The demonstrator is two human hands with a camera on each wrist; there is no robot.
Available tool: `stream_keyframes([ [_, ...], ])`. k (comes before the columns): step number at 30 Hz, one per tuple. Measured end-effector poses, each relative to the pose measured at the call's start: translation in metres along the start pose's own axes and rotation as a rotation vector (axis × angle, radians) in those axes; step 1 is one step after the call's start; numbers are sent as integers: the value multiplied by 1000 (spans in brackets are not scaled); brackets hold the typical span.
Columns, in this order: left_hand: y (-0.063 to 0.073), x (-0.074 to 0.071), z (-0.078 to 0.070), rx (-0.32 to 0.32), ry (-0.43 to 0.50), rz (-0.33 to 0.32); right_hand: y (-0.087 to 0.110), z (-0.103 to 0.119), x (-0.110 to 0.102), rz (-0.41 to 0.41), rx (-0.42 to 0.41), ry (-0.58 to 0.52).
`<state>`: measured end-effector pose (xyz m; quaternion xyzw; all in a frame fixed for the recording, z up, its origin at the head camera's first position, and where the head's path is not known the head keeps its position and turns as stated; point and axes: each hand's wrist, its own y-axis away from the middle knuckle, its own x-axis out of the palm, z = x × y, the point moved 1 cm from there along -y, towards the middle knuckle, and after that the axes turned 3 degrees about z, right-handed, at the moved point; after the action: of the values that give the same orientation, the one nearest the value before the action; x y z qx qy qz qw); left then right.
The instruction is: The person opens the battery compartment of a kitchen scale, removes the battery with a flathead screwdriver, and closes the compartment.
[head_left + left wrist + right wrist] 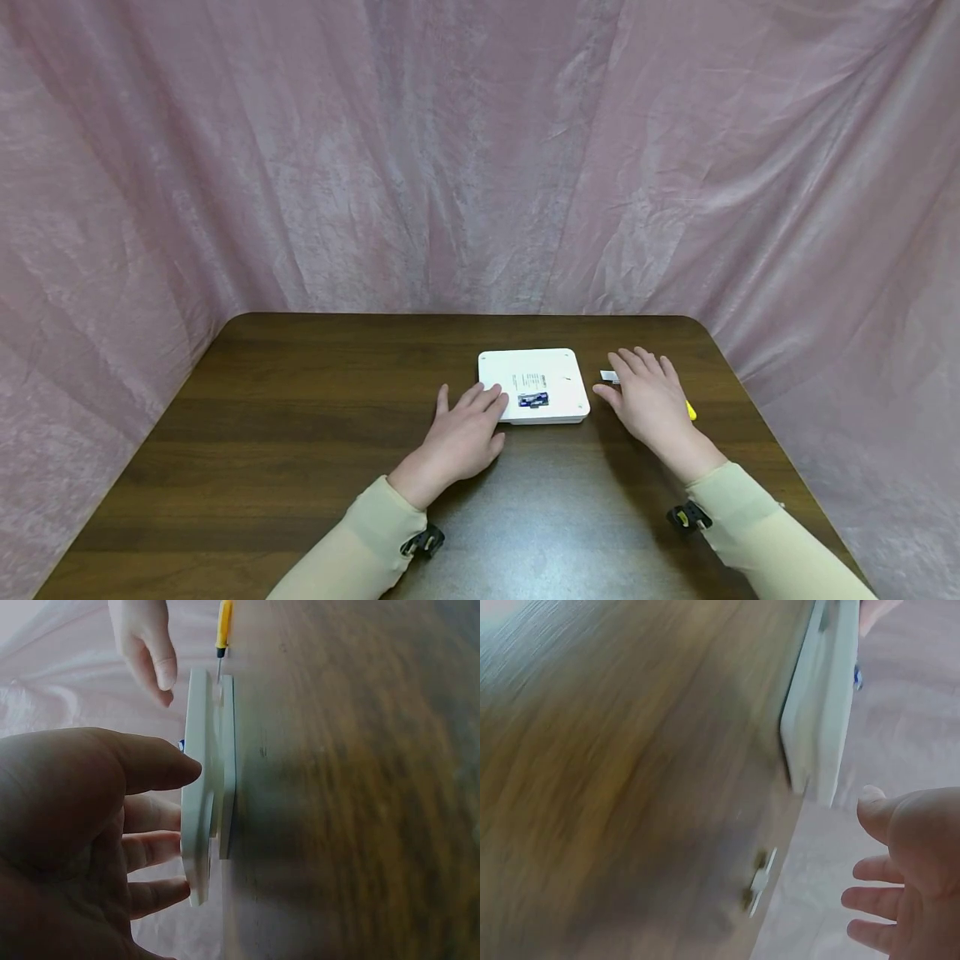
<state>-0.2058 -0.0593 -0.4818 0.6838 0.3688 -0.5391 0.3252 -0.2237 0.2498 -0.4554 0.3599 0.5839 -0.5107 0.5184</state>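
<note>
A white flat device point(534, 362), seemingly a kitchen scale lying upside down, sits on the table. Blue batteries point(533, 400) show in its underside; how many I cannot tell. My left hand point(459, 437) rests its fingertips on the device's near left corner, the fingers spread and fairly straight. Spread fingers also mark my right hand point(654, 404), held to the right of the device with nothing in its grasp. Partly behind that hand lies a small white piece point(610, 377), like a battery cover. A yellow-handled screwdriver point(223, 626) is mostly hidden by the right hand in the head view.
The brown wooden table point(315, 433) has rounded far corners. Pink curtains point(450, 167) hang behind it and along both sides. Each sleeve carries a small black wrist camera, the left point(423, 542) and the right point(688, 517).
</note>
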Motion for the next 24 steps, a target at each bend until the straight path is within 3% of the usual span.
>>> stream_keyframes([
  [10,0,1,-1,5,-5,-2,-7,30,1,26,-73,-53],
  [19,-1,2,0,0,-10,3,-7,47,6,-26,-193,-89],
  [24,-1,3,0,-6,-19,4,-9,53,11,-12,-213,-91],
])
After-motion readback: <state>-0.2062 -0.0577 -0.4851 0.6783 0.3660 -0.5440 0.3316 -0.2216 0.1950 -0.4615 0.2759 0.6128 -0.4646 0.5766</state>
